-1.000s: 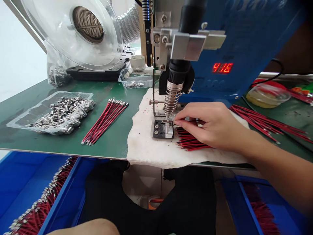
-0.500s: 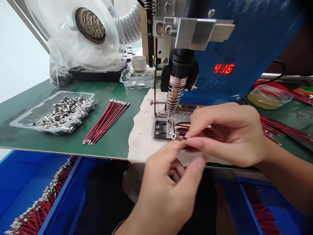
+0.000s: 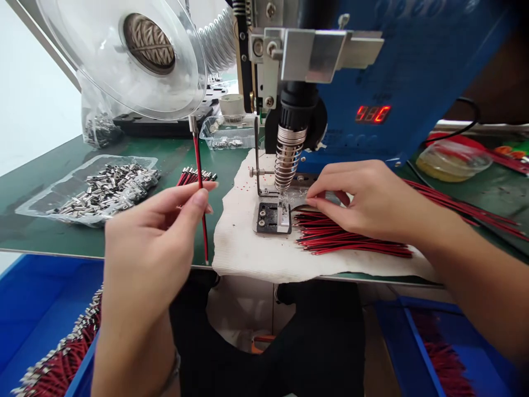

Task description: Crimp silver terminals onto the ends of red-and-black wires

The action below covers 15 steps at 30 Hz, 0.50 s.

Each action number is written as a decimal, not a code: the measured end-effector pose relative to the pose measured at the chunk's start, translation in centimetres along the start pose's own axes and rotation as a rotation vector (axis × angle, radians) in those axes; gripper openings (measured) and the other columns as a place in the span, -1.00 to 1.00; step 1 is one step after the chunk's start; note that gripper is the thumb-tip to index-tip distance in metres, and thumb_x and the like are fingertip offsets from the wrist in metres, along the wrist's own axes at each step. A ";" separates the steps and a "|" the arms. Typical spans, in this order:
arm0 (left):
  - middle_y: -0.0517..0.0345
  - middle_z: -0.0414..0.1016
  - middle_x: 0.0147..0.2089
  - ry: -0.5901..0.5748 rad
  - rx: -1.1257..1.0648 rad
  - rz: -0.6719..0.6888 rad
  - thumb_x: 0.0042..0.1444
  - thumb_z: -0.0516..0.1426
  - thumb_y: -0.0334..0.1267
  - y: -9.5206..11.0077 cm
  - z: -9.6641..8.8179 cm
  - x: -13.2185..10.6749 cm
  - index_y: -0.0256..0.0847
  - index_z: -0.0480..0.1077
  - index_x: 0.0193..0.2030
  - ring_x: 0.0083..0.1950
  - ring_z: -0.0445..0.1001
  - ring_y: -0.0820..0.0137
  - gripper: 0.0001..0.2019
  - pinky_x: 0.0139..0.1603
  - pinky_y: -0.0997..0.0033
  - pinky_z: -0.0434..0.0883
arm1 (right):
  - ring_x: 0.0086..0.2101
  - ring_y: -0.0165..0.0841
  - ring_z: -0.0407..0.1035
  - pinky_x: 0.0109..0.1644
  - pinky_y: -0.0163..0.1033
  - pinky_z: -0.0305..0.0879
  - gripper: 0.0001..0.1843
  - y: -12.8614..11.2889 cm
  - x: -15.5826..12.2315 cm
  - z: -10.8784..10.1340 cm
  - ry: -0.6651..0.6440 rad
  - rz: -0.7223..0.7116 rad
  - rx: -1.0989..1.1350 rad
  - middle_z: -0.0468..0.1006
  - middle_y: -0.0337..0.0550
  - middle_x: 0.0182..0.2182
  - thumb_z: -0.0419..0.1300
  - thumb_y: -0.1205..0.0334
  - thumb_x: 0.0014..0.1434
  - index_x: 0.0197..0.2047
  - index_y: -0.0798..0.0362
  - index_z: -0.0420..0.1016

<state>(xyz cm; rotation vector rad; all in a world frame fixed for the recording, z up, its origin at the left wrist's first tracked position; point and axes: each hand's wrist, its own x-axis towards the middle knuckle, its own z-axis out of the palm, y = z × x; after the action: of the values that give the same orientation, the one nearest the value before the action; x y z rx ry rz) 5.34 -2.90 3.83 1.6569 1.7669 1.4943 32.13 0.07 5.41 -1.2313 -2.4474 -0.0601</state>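
Observation:
My left hand (image 3: 152,242) is raised over the bench edge and pinches a red wire (image 3: 199,182) held upright, its metal terminal at the top end. My right hand (image 3: 363,201) rests on the white cloth (image 3: 243,248), fingers pinched together at the pile of red wires (image 3: 347,237), right beside the small metal fixture (image 3: 273,216). What the fingertips hold is too small to name. Above the fixture hangs the coiled heater nozzle (image 3: 289,157) of the blue machine (image 3: 413,66).
A small bundle of finished red wires (image 3: 194,175) and a plastic sheet of loose metal terminals (image 3: 99,187) lie on the green bench left. More red wires (image 3: 467,209) lie right. Blue bins (image 3: 37,309) below hold terminated wires. A clear reel (image 3: 124,49) hangs above; the red display (image 3: 372,114) glows.
My left hand has taken one wire from the fixture and carried it left and up, upright. My right hand went back to the wire pile. The display reading has changed.

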 end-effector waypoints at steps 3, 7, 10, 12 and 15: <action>0.23 0.43 -0.58 -0.004 0.338 0.080 0.10 0.28 -0.06 -1.0 -0.5 2.3 -0.11 0.66 -0.25 -0.49 0.33 0.41 -0.79 -0.37 0.35 0.24 | -0.33 -0.32 0.46 -0.28 -0.20 0.26 -0.80 0.3 0.0 0.1 -0.113 0.048 -0.033 0.61 -0.19 -0.27 0.16 0.23 0.26 -0.24 -0.04 0.65; 0.13 0.49 -0.51 -0.151 0.588 0.112 0.12 0.19 -0.06 -1.6 0.0 3.7 -0.12 0.64 -0.30 -0.43 0.38 0.29 -0.76 -0.31 0.27 0.23 | -0.28 -0.31 0.47 -0.22 -0.19 0.26 -0.78 0.4 0.0 0.4 -0.178 0.071 -0.052 0.60 -0.20 -0.23 0.15 0.22 0.28 -0.22 -0.06 0.66; 0.04 0.50 -0.45 -0.211 0.737 0.114 0.13 0.14 -0.01 -1.7 0.5 3.9 -0.08 0.63 -0.29 -0.35 0.40 0.15 -0.72 -0.31 0.22 0.19 | -0.26 -0.31 0.47 -0.21 -0.19 0.25 -0.77 0.5 0.1 0.7 -0.200 0.077 -0.057 0.60 -0.19 -0.21 0.14 0.22 0.29 -0.22 -0.06 0.66; 0.00 0.51 -0.40 -0.232 0.791 0.118 0.15 0.10 0.02 -1.7 0.5 3.9 -0.07 0.62 -0.26 -0.30 0.40 0.09 -0.68 -0.31 0.21 0.17 | -0.27 -0.32 0.46 -0.22 -0.19 0.23 -0.77 0.6 0.2 0.7 -0.214 0.086 -0.059 0.59 -0.19 -0.21 0.13 0.22 0.29 -0.22 -0.06 0.65; -0.05 0.52 -0.34 -0.237 0.840 0.130 0.18 0.06 0.02 -1.9 0.2 4.1 -0.11 0.59 -0.22 -0.23 0.42 0.04 -0.66 -0.26 0.18 0.18 | -0.28 -0.32 0.44 -0.25 -0.20 0.20 -0.77 0.5 0.3 0.7 -0.236 0.095 -0.074 0.59 -0.20 -0.20 0.10 0.19 0.31 -0.22 -0.06 0.61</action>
<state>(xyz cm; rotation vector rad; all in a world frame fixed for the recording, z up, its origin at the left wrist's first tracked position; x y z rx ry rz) 3.23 1.09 3.96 2.2228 2.3357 0.5334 32.13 0.72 4.76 -1.4602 -2.6008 0.0223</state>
